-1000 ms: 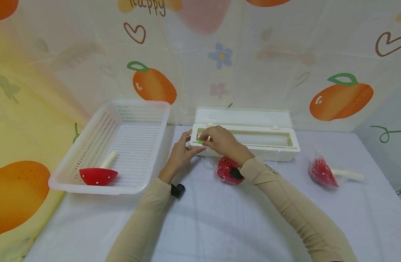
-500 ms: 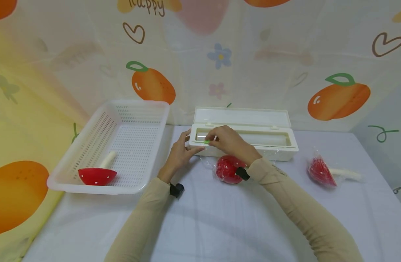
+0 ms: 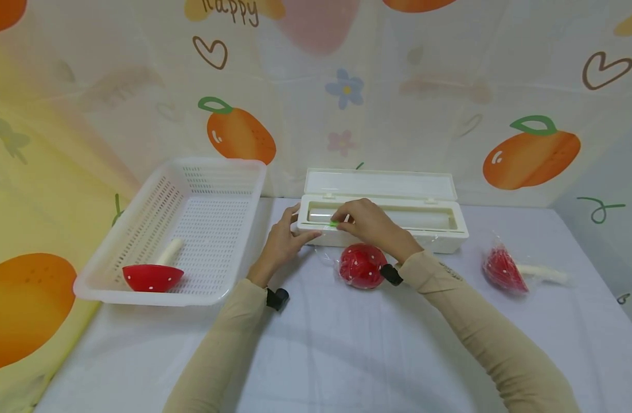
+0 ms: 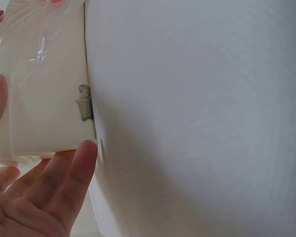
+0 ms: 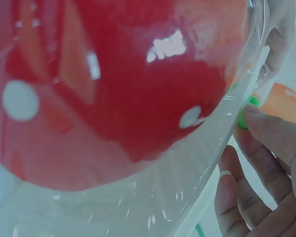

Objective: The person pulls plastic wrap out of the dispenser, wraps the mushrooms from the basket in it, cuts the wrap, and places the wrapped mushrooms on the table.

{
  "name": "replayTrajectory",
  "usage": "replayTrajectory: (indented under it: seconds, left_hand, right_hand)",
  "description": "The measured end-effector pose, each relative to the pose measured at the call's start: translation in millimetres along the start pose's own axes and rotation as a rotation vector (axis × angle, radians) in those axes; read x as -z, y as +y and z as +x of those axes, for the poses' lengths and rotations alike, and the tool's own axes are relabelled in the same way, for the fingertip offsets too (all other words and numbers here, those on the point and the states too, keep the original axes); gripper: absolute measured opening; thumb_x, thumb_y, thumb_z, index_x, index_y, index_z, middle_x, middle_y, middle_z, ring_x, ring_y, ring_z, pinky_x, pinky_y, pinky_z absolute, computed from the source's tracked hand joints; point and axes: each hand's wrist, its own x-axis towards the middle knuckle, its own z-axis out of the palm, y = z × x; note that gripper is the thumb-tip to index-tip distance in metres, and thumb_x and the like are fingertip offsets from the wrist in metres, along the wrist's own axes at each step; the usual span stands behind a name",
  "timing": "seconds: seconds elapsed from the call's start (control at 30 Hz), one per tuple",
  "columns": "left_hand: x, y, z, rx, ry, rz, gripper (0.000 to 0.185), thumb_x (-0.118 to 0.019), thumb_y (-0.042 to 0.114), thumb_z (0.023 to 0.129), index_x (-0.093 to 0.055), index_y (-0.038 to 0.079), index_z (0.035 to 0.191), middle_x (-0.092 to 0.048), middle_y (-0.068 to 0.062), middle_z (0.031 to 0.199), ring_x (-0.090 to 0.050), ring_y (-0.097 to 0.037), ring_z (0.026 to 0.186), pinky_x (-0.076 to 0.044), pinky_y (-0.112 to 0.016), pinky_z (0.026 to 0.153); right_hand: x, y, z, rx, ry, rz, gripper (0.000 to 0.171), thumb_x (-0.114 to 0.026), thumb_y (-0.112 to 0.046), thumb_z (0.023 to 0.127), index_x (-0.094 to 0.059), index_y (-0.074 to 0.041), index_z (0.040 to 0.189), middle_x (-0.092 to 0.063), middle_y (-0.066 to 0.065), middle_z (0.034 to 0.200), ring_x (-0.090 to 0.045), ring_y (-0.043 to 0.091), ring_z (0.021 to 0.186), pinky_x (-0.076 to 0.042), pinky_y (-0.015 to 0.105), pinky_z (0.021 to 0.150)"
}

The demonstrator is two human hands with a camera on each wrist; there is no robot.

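A long cream cling film dispenser [image 3: 442, 244] lies with its lid [image 3: 380, 184] up and a film roll [image 3: 424, 220] inside. My left hand [image 3: 281, 245] grips its left end, thumb at the front edge, fingers [image 4: 76, 185] against the end wall. Between thumb and fingertips, my right hand [image 3: 371, 226] pinches a small green slide cutter [image 3: 334, 223] on the front rim. Clear film hangs over the dispenser's front to a red, white-dotted ladle [image 3: 361, 267] lying before it. Close up in the right wrist view, film covers the ladle's red bowl [image 5: 123, 98]; its handle is hidden.
At the left stands a white perforated basket [image 3: 251, 229] holding another red ladle [image 3: 153, 277] with a white handle. A film-wrapped red ladle [image 3: 504, 269] lies on the right of the white-covered table [image 3: 342, 355]. A printed curtain [image 3: 414, 103] hangs close behind.
My right hand has slid the green cutter rightward along the dispenser's front rim, uncovering more of the middle ladle. My left hand keeps its grip on the left end.
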Motion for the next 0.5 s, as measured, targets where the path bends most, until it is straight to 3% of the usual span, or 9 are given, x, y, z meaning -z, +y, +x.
replayTrajectory:
  seconds: [0.2,0.5]
  left_hand:
    - [1.3,-0.6,0.5,0.008,-0.006,-0.03,0.086,-0.078,0.038,0.084,-0.03,0.016,0.153,-0.052,-0.018,0.146,-0.069,-0.027,0.083,-0.055,-0.028,0.064]
    - [0.5,-0.8,0.2,0.013,-0.018,-0.047,0.087,-0.078,0.037,0.084,-0.029,0.018,0.154,-0.05,-0.017,0.148,-0.07,-0.027,0.084,-0.056,-0.028,0.064]
  right_hand:
    - [0,4,-2,-0.003,0.001,0.004,0.027,-0.07,-0.01,0.091,-0.073,-0.007,0.118,-0.075,0.009,0.109,-0.068,0.024,0.099,-0.058,0.033,0.083]
    - [-2,11,-5,0.007,0.02,-0.004,0.026,-0.071,-0.011,0.091,-0.073,-0.009,0.117,-0.075,0.007,0.11,-0.067,0.022,0.097,-0.058,0.031,0.08]
